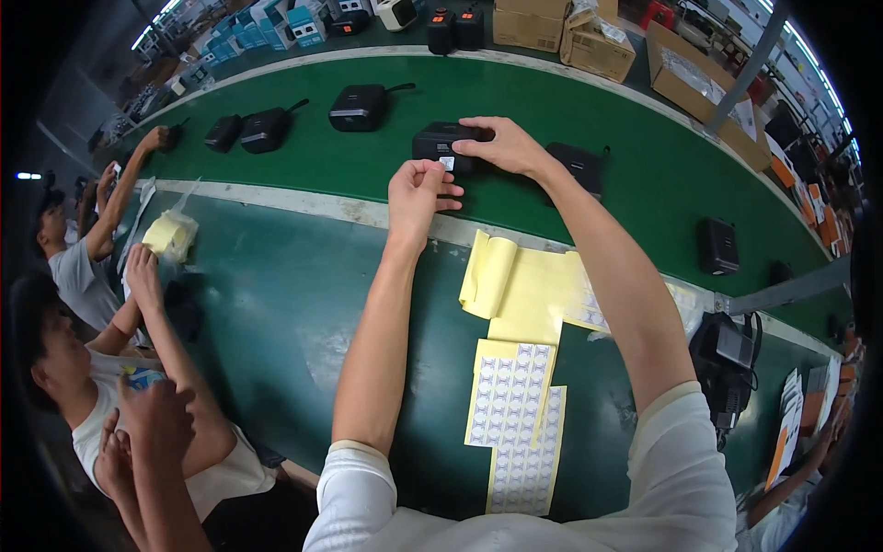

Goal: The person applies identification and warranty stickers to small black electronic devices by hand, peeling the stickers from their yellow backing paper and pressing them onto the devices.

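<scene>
A black box-shaped device (pixel 432 143) with rounded corners stands on the green conveyor belt, ahead of me. My right hand (pixel 497 145) grips its right end, fingers over the top and thumb on the near face. At the device's lower near edge is a small white label (pixel 447 163), pinched at its left side by the thumb and forefinger of my left hand (pixel 421 189); the other fingers stick out to the right. Whether the label is touching the device cannot be told. Sheets of round printed stickers (pixel 510 396) on yellow backing lie between my forearms.
More black devices, one with a strap (pixel 359 108), sit along the belt. Beyond it stand cardboard boxes (pixel 529 23) and blue-white cartons. A yellow paper roll (pixel 487 273) lies on the green table (pixel 276 304). Co-workers sit at left; a metal post (pixel 791 287) juts in at right.
</scene>
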A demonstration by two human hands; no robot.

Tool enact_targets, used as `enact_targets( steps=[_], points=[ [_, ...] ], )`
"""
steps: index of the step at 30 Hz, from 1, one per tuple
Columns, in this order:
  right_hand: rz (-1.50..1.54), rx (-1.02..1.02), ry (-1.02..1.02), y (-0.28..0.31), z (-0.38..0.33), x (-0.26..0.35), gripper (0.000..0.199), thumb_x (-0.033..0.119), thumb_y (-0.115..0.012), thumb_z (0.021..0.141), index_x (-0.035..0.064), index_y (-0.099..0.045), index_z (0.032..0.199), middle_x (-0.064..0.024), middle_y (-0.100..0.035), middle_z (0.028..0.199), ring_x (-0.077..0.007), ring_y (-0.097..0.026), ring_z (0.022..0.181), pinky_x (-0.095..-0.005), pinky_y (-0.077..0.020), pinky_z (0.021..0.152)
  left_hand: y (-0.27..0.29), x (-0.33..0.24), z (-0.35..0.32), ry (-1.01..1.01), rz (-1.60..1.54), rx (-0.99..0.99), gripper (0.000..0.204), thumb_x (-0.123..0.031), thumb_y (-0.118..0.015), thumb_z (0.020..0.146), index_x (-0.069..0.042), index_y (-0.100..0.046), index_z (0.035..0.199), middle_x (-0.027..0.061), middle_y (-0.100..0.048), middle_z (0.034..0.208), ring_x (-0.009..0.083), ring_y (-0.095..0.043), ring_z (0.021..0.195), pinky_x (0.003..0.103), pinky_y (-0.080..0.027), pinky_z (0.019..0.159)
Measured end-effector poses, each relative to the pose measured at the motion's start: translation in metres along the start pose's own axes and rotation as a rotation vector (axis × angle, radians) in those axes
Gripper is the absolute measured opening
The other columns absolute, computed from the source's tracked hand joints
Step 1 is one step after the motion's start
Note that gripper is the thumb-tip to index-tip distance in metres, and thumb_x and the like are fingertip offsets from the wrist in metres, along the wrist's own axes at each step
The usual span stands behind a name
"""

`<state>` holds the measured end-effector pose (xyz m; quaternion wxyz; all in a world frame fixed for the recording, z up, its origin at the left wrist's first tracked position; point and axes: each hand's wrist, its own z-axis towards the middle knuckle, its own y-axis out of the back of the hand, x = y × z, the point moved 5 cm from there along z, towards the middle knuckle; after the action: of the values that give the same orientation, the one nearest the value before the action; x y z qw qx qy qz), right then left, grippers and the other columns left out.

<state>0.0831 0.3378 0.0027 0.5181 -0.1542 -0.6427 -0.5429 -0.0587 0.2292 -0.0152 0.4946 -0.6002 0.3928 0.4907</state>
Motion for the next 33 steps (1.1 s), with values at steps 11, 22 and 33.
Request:
enact_targets(
  steps=[11,22,33],
  points=[
    [0.037,-0.031,-0.042,0.012,-0.011,-0.012,0.066,0.038,-0.075,0.080,-0.0009,-0.057,0.130,-0.0148,-0.066,0.110,-0.0198,-0.061,0.097,-0.0290,-0.0483,0.086,-0.010,0.006,0.006,0.013,-0.022,-0.090,0.020,-0.012,-0.054,0.097,0.007,-0.054,0.100,0.0128,-0.063,0.087,0.0199,-0.068,0.075,0.030,-0.059,0.062],
    [-0.022,-0.074,-0.033,0.025,-0.025,-0.015,0.065,0.040,-0.074,0.080,-0.0014,-0.058,0.128,-0.0149,-0.066,0.111,-0.0209,-0.060,0.102,-0.0308,-0.0463,0.091,-0.028,0.015,0.006,0.003,-0.051,-0.153,0.015,-0.009,-0.059,0.094,0.006,-0.056,0.096,0.0120,-0.065,0.080,0.0186,-0.069,0.070,0.028,-0.058,0.060],
    [-0.055,-0.058,-0.013,0.040,-0.041,-0.016,0.068,0.044,-0.076,0.076,0.0012,-0.060,0.127,-0.0202,-0.063,0.118,-0.0274,-0.062,0.107,-0.0336,-0.0484,0.092,-0.031,0.008,-0.008,0.117,0.269,-0.213,0.033,-0.022,-0.072,0.086,0.002,-0.049,0.080,0.0118,-0.062,0.061,0.0188,-0.060,0.042,0.030,-0.048,0.037]
  ],
)
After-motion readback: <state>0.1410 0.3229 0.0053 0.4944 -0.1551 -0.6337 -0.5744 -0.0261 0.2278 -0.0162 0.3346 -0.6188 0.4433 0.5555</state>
